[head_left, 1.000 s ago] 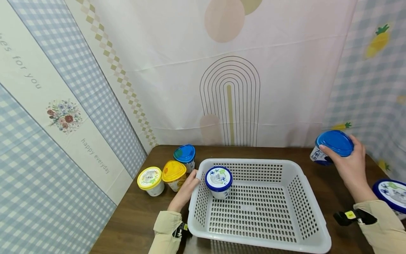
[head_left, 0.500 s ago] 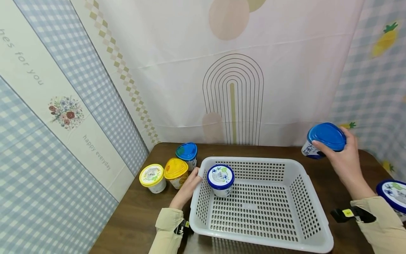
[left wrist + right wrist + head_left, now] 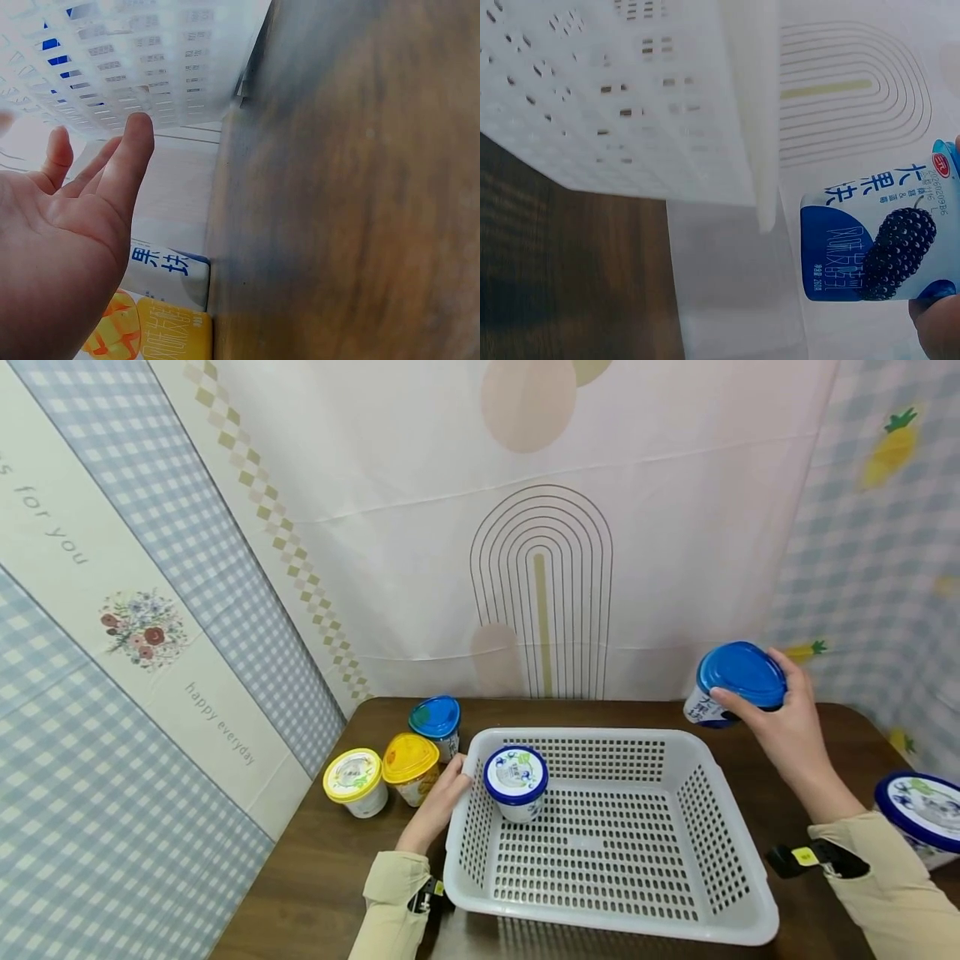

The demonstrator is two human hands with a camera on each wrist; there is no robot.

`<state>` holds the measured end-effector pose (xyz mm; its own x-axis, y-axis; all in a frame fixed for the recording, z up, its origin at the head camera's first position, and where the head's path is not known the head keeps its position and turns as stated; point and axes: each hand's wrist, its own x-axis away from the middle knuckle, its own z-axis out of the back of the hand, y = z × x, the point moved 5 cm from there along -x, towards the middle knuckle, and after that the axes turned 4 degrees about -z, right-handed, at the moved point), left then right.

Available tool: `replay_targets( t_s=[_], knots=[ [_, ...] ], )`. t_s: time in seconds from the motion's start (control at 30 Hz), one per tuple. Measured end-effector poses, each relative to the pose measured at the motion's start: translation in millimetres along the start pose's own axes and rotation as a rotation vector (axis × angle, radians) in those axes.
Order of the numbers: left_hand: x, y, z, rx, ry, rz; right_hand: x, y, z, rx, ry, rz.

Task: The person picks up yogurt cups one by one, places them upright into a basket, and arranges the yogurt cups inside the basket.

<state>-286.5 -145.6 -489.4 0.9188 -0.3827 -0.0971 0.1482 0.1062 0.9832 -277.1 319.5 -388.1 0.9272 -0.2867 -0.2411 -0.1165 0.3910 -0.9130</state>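
My right hand grips a yogurt cup with a blue lid, raised beyond the far right corner of a white perforated plastic basket. In the right wrist view, dark berries are printed on the side of this yogurt cup, and only fingertips show at the right edge. My left hand holds the basket's left rim. In the left wrist view, its fingers reach along the basket's outer wall. A white cup with a dark blue lid stands inside the basket's far left corner.
Left of the basket stand a white cup with a yellow lid, a yellow-lidded yogurt cup and a blue-lidded one. A larger tub with a dark blue rim sits at the right. A patterned cloth hangs behind the table.
My right hand has carried the blue-lidded yogurt cup left and slightly up, toward the basket's far right corner. The left hand has stayed at the basket's rim.
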Motion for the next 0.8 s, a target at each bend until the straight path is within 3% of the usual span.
replay_targets(
  t_s=[0.8],
  knots=[
    [0.3, 0.9, 1.4, -0.029, 0.008, 0.024, -6, -37, -29, 0.022, -0.150, 0.090]
  ],
)
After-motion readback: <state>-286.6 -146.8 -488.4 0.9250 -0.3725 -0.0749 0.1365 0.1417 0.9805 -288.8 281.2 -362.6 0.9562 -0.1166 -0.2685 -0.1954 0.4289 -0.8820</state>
